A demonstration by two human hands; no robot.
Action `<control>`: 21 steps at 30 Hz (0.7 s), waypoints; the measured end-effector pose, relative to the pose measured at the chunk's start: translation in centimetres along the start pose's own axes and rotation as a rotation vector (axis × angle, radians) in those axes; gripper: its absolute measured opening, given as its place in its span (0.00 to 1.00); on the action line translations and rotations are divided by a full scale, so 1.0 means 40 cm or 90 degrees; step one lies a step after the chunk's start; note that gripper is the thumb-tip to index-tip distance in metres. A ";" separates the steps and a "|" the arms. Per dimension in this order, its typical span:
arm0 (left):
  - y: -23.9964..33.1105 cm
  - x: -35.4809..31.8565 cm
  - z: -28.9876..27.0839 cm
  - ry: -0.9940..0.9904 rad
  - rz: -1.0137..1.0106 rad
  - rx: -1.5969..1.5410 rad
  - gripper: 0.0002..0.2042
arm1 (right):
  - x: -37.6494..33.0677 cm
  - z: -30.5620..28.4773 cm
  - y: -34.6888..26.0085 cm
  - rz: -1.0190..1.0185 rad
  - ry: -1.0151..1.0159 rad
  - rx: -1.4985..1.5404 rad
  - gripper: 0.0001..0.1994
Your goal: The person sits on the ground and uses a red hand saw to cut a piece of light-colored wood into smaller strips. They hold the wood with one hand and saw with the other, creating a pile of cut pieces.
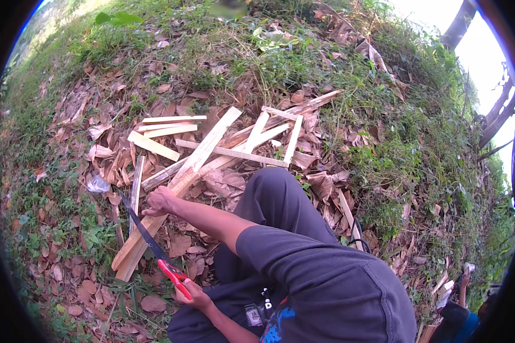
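Note:
My left hand [193, 295] is closed round the red handle of a hand saw [150, 239]. Its dark blade slants up and leftward across a long split wooden plank [131, 253]; I cannot tell whether the teeth touch the wood. My right hand [160, 202] grips the plank just above the blade, that arm reaching over from the right. The plank runs up and right, resting over other timber. Past it, several thin pale slats [166, 127] lie in a small pile. A few narrow strips form a rough frame shape [293, 140] on the right.
Dry brown leaves [153, 303] and green weeds [377, 166] cover the ground. A crumpled clear plastic piece [98, 184] lies left of the wood. My bent knee [277, 188] is close to the timber. Another strip [349, 217] lies right of my leg, and tree trunks [498, 117] stand far right.

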State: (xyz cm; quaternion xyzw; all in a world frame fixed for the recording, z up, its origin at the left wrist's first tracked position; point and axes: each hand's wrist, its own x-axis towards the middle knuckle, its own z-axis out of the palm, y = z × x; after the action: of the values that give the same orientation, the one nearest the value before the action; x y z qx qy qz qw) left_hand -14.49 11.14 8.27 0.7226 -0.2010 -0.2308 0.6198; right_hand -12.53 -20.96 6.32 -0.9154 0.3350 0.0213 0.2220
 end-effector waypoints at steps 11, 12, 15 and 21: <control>0.014 0.002 0.022 0.015 -0.022 -0.017 0.09 | -0.006 0.023 0.034 -0.150 -0.001 -0.163 0.37; 0.003 0.007 0.009 -0.001 -0.014 -0.022 0.09 | -0.007 0.022 0.028 -0.153 0.000 -0.159 0.37; -0.021 0.021 -0.010 -0.016 -0.007 -0.035 0.10 | -0.006 0.004 0.020 -0.170 -0.005 -0.166 0.36; -0.008 0.018 0.009 -0.026 -0.010 -0.046 0.09 | 0.001 -0.009 0.049 -0.171 -0.023 -0.184 0.34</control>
State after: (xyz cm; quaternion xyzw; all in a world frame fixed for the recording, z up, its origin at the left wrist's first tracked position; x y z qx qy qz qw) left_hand -14.12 10.50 7.86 0.6965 -0.1996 -0.2574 0.6393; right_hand -13.76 -22.46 5.86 -0.9737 0.1996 0.0557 0.0946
